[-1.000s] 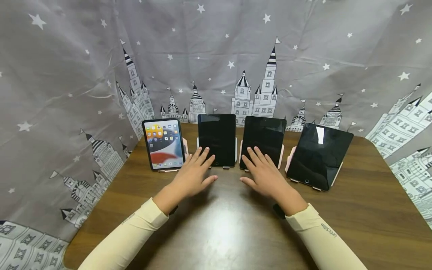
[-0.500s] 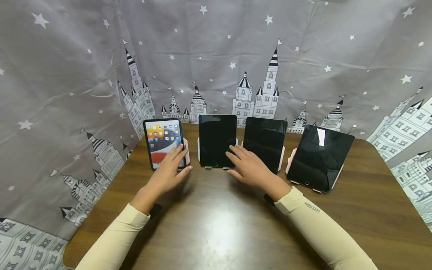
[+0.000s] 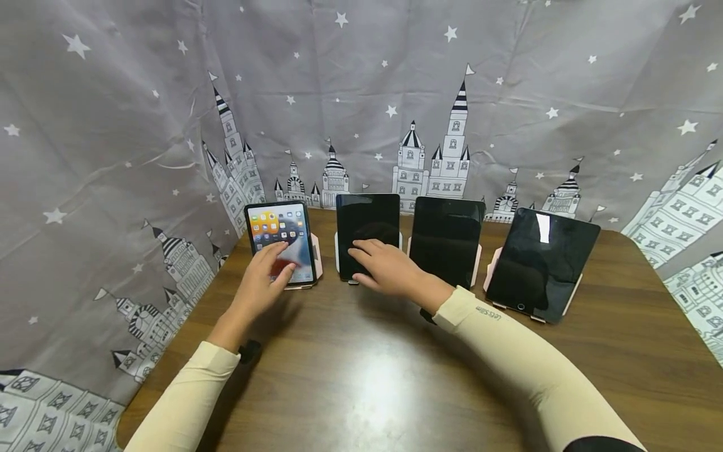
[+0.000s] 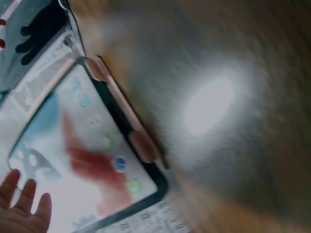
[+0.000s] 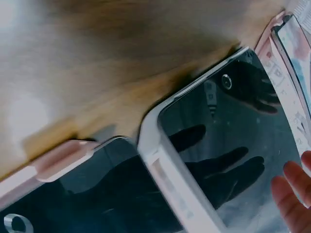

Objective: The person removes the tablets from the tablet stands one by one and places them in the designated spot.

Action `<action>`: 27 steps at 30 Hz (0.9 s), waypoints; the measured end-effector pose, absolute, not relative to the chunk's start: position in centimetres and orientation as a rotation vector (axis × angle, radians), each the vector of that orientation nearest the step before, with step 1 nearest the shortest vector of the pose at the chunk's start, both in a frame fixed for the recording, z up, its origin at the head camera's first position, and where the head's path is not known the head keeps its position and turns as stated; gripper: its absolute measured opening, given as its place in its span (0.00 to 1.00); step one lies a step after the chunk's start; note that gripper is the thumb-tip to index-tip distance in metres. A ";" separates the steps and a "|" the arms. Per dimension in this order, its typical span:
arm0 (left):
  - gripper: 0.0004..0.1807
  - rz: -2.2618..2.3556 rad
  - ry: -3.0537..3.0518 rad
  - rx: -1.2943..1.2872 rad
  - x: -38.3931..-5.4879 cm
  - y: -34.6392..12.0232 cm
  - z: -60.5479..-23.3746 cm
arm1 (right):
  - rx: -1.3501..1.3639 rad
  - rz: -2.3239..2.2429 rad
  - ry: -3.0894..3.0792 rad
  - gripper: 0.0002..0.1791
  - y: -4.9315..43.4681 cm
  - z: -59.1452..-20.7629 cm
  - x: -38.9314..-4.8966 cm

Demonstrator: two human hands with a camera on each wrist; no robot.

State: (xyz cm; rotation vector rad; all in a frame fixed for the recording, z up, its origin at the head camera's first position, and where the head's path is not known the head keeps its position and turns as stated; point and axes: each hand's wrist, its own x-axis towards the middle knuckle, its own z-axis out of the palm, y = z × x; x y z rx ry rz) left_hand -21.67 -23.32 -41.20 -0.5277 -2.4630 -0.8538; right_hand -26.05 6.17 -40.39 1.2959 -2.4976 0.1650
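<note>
My left hand (image 3: 257,285) is in front of the leftmost tablet (image 3: 296,216), whose lit home screen shows rows of app icons. Its fingers overlap the lower part of that screen, spread and relaxed, holding nothing. The left wrist view has its fingertips (image 4: 43,206) near the edge of the glowing screen. In front of the second tablet (image 3: 367,216), which has a dark screen, my right hand (image 3: 386,267) hovers with fingers loosely extended and nothing in them. Their dark reflection shows on the glossy screen (image 5: 243,124) in the right wrist view.
Two more dark tablets, one (image 3: 449,235) upright and one (image 3: 542,260) angled, stand to the right on pinkish stands (image 3: 493,267). All stand near the back of a brown wooden table (image 3: 361,376). Behind hangs a grey curtain (image 3: 361,94) printed with castles and stars.
Both hands have shifted left. The left hand went from near the second tablet to the lit one, the right hand from the third tablet to the second.
</note>
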 end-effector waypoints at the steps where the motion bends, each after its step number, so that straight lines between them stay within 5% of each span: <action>1: 0.23 -0.905 -2.440 -0.514 -21.8 -23.5 -41.2 | 1.293 0.152 -2.506 0.30 5.8 -40.3 -26.2; 27: 0.13 -1.047 -2.148 -0.193 -25.9 -28.2 -40.4 | 1.203 0.267 -2.510 0.21 -1.7 -37.6 -29.1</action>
